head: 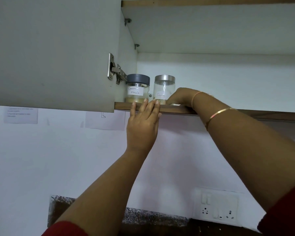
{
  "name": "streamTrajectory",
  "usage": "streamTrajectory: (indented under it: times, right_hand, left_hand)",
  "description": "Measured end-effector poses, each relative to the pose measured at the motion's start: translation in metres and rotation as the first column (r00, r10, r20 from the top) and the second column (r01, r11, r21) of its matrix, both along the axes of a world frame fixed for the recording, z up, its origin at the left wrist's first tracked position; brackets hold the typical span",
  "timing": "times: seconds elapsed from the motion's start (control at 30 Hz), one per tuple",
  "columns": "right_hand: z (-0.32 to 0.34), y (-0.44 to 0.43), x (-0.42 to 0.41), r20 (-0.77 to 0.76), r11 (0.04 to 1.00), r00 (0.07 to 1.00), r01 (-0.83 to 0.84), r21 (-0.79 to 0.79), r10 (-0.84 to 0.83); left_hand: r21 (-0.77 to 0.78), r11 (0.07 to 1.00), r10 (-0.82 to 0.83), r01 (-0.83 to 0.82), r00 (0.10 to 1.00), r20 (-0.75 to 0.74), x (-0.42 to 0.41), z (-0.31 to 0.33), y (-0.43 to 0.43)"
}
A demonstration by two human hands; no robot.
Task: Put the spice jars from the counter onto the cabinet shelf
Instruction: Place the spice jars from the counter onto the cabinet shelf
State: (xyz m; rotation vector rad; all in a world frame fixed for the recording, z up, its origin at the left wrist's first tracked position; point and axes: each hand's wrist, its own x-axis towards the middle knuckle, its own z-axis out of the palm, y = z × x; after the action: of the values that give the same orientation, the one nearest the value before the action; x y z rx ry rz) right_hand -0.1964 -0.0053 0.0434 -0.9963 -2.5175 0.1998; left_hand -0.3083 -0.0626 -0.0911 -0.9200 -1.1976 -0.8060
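Note:
Two clear spice jars stand side by side at the left end of the cabinet shelf point(245, 114). The left jar point(138, 88) has a grey lid and a label reading Garam Masala. Beside it, the other jar point(164, 89) has a metal lid and a partly hidden label. My right hand point(181, 97) lies on the shelf, fingers against that jar's lower right side. My left hand point(142, 124) is raised flat with its fingertips on the shelf's front edge below the jars, holding nothing.
The open cabinet door point(54, 53) hangs at the left with its metal hinge point(116, 70) next to the grey-lidded jar. The shelf stretches bare to the right. Below are a white wall, a socket panel point(217, 207) and a strip of dark counter point(153, 217).

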Motion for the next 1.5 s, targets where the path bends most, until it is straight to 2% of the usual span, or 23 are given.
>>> streamTrajectory:
  times: [0.13, 0.33, 0.43, 0.5, 0.6, 0.67, 0.77, 0.93, 1.1, 1.2, 1.3, 1.4, 1.5]
  right_hand:
    - [-0.011, 0.000, 0.008, -0.228, 0.998, 0.974, 0.017, 0.059, -0.004]
    - [-0.040, -0.018, 0.020, -0.277, 0.964, 0.960, 0.105, 0.244, -0.034]
    - [-0.067, -0.026, 0.027, -0.326, 0.877, 0.945, 0.167, 0.451, -0.012]
    - [-0.090, -0.030, 0.031, -0.340, 0.820, 0.940, 0.164, 0.549, 0.040]
    - [-0.126, -0.040, 0.035, -0.417, 0.857, 0.901, 0.116, 0.502, 0.122]
    - [-0.152, -0.051, 0.038, -0.479, 0.910, 0.868, 0.085, 0.406, 0.133]
    - [-0.199, -0.064, 0.044, -0.484, 0.946, 0.868, 0.057, 0.318, 0.110]
    - [-0.282, -0.089, 0.066, -0.406, 0.994, 0.911, -0.024, 0.111, 0.068]
    - [-0.368, -0.110, 0.091, -0.315, 0.991, 0.949, -0.058, -0.124, 0.017]
    - [-0.423, -0.121, 0.106, -0.148, 0.972, 0.989, -0.024, -0.232, -0.011]
    - [-0.471, -0.131, 0.121, 0.011, 0.944, 1.000, -0.019, -0.330, 0.024]
    - [-0.506, -0.141, 0.132, 0.277, 0.919, 0.956, 0.018, -0.393, 0.099]
    - [-0.527, -0.150, 0.144, 0.421, 0.892, 0.906, 0.150, -0.426, 0.048]
  left_hand:
    - [-0.076, 0.997, 0.002, 0.004, 0.997, 0.079, 0.009, 0.001, -0.007]
    - [-0.251, 0.966, -0.004, 0.059, 0.977, 0.213, 0.024, 0.004, -0.020]
    - [-0.305, 0.944, -0.030, 0.127, 0.952, 0.305, 0.035, 0.004, -0.029]
    - [-0.274, 0.919, -0.142, 0.284, 0.886, 0.441, 0.046, -0.001, -0.033]
    - [-0.104, 0.848, -0.358, 0.520, 0.706, 0.612, 0.068, -0.024, -0.042]
    - [-0.054, 0.822, -0.391, 0.568, 0.629, 0.672, 0.076, -0.051, -0.047]
    - [-0.048, 0.804, -0.373, 0.592, 0.567, 0.734, 0.078, -0.096, -0.056]
    - [-0.128, 0.749, -0.314, 0.651, 0.518, 0.795, 0.096, -0.178, -0.086]
    - [-0.258, 0.673, -0.163, 0.693, 0.480, 0.862, 0.114, -0.259, -0.118]
    - [-0.332, 0.610, -0.044, 0.720, 0.449, 0.892, 0.123, -0.306, -0.132]
    - [-0.359, 0.548, 0.103, 0.756, 0.365, 0.925, 0.135, -0.348, -0.145]
    - [-0.375, 0.483, 0.261, 0.791, 0.279, 0.924, 0.146, -0.379, -0.155]
    - [-0.403, 0.447, 0.382, 0.799, 0.237, 0.893, 0.150, -0.396, -0.160]
